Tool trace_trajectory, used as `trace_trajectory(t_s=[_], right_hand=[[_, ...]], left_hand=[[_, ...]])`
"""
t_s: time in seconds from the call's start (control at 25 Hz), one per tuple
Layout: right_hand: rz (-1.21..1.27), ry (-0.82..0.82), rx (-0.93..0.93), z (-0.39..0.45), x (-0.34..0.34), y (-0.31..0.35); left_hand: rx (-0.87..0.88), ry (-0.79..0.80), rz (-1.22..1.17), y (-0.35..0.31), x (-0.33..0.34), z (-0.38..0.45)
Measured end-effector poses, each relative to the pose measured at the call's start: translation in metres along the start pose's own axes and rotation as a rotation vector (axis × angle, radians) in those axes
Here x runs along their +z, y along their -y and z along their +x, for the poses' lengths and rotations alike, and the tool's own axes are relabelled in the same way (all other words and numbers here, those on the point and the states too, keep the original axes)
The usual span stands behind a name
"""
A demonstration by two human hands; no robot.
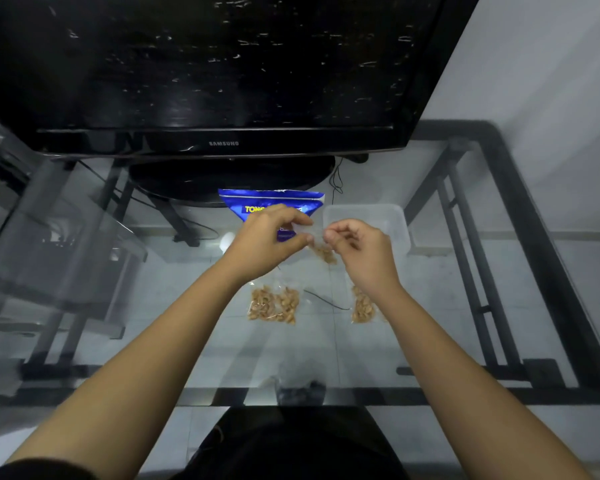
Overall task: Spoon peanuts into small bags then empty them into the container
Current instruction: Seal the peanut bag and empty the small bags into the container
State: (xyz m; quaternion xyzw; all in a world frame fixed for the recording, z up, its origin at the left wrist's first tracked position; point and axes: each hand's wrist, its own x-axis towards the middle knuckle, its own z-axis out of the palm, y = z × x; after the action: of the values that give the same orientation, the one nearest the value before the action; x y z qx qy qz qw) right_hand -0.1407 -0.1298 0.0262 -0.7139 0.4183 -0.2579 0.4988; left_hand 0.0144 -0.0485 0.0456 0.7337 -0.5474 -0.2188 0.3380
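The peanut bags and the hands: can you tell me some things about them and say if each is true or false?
1. Both hands hold one small clear bag. True: the left hand and the right hand pinch the top of the held bag, which has peanuts in it.
2. Five filled bags lie on the glass table. False: only two show, the left bag and the right bag.
3. The blue packet stands behind the hands. True: the blue packet is in front of the TV stand.
4. The plastic container is full of peanuts. False: the clear container shows no peanuts inside.
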Motion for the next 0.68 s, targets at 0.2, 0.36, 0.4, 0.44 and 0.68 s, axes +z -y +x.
trace_trajectory(t_s=[0.2,0.36,0.4,0.44,0.68], right_hand=[[-0.135,-0.061,-0.156,-0.001,-0.004,0.008],[-0.265,-0.133,-0.303,-0.003,-0.001,0.008],[-0.277,-0.147,-0.319,-0.004,-0.001,0.006],[-0.28,-0.165,-0.324,-0.005,-0.001,0.004],[-0.271,-0.175,-0.312,-0.008,-0.008,-0.003]], left_hand=[[0.057,0.037,0.228,-0.012,0.0,0.008],[0.059,0.034,0.359,-0.021,0.003,0.009],[0.045,0.046,0.37,-0.021,0.003,0.009],[0.033,0.056,0.372,-0.019,0.003,0.008],[-0.004,0.085,0.408,-0.008,-0.001,0.004]])
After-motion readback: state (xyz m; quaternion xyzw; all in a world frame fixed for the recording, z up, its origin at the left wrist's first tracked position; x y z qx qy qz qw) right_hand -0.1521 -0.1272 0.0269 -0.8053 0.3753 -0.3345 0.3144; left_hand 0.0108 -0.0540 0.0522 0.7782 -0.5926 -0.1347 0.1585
